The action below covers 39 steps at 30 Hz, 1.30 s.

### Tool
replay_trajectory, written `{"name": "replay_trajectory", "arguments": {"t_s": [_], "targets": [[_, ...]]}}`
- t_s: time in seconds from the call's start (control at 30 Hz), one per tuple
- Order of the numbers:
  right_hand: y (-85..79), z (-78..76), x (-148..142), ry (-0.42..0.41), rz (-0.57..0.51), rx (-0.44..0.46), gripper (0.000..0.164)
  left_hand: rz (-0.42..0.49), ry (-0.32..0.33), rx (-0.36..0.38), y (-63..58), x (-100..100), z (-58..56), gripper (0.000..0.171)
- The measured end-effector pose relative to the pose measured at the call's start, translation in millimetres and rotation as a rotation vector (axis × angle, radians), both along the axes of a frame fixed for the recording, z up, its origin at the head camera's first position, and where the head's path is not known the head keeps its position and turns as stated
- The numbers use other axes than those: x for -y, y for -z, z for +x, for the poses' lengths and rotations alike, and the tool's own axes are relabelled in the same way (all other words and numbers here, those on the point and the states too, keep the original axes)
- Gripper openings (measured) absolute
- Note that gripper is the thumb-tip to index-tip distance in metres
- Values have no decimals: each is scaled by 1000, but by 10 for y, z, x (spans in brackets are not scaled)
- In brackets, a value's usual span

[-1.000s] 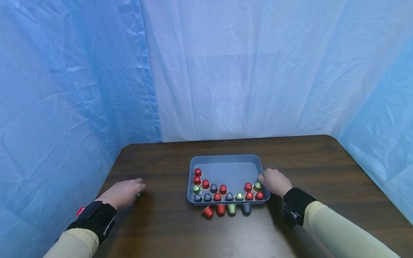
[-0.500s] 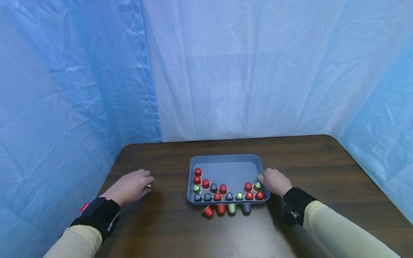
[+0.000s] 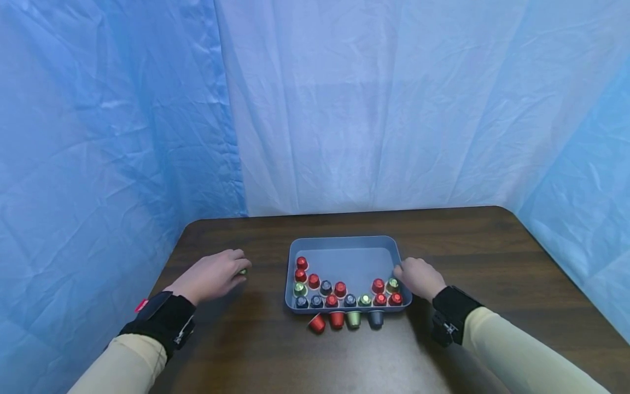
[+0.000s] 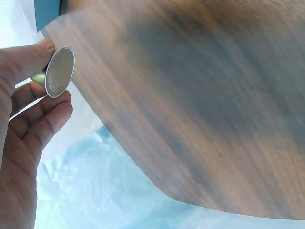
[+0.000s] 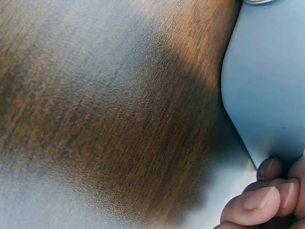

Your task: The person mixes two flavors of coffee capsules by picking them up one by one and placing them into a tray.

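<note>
My left hand (image 3: 211,276) is raised over the table to the left of the tray and pinches a green coffee capsule (image 4: 59,72) by its body. The capsule's flat foil lid and rim face outward in the left wrist view. At the right side of the blue-grey tray (image 3: 351,261), my right hand (image 3: 420,277) grips the rim with curled fingers (image 5: 252,206). Inside the tray, red, green and dark blue capsules stand lid down: a full front row, with others behind it at the left and right. The tray's middle and back show bare floor.
Along the tray's front side on the table lie a tilted red capsule (image 3: 317,324), another red capsule (image 3: 337,320), a green capsule (image 3: 353,320) and a dark blue capsule (image 3: 376,319). The dark wooden table (image 3: 266,355) is surrounded by blue and white sheets (image 3: 315,109).
My left hand has moved right and away from me, toward the tray, with the green capsule in its fingers. The right hand, tray and other capsules have stayed put.
</note>
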State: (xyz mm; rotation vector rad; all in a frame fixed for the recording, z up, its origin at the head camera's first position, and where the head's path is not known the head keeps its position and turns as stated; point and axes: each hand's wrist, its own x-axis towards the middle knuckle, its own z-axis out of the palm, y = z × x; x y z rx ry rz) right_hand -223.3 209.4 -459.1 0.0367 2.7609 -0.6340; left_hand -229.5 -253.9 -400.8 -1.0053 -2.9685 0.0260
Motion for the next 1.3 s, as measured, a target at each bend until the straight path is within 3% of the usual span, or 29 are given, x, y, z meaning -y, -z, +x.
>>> {"name": "replay_trajectory", "arguments": {"t_s": [0.43, 0.67, 1.07, 1.3], "targets": [[5, -8, 1, 6, 11, 10, 36, 35, 64, -38, -89, -276, -98, 26], [27, -18, -4, 14, 5, 16, 36, 72, 61, -19, -108, -486, -138, 30], [8, -7, -3, 4, -3, -2, 36, 80, 111, 18, -141, -889, -181, 30], [10, -24, -4, 11, 7, 5, 36, 111, 82, 72, -128, -1077, -186, 28]]}}
